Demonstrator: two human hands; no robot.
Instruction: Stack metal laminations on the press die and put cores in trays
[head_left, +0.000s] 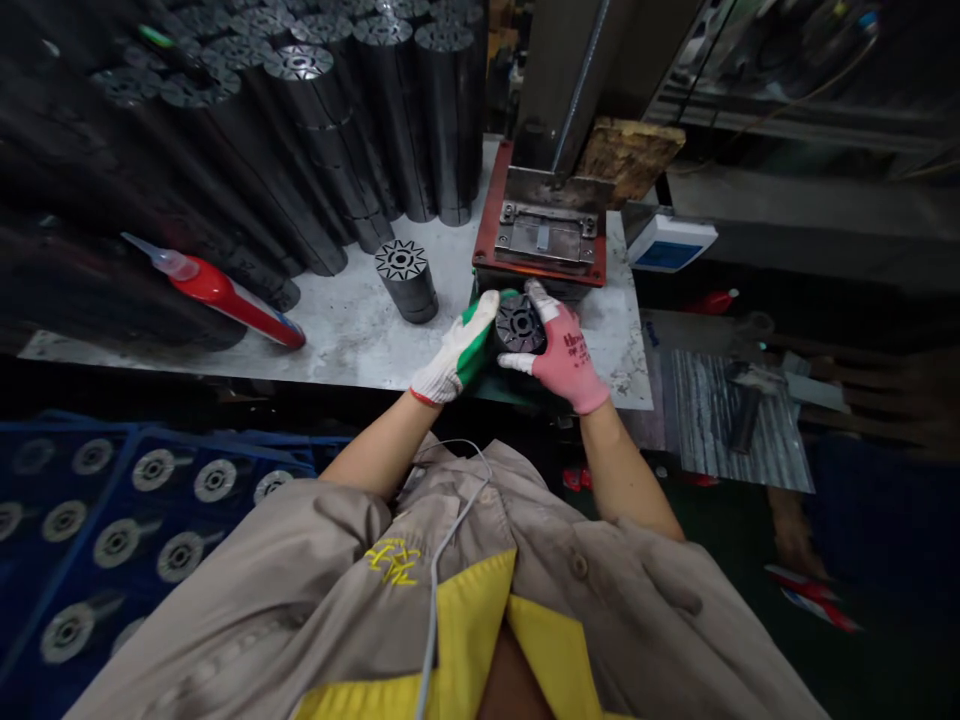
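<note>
Between my two gloved hands, at the front of the metal bench, is a dark cylindrical rotor core (520, 323) with its slotted end face turned up. My left hand (466, 345), in a white and green glove, closes on its left side. From the right, my right hand (559, 350) in a pink glove with white fingertips wraps round it. Just behind the hands sits a steel fixture (546, 240) on a red base plate (487, 225). Another short rotor core (407, 282) stands upright on the bench to the left.
Tall stacks of rotor cores (450, 120) crowd the bench's back left. A red glue bottle (232, 300) leans in front of them. Blue trays (135, 440) with cores on shafts lie low at left. A white and blue box (673, 243) and a hammer (748, 405) are at right.
</note>
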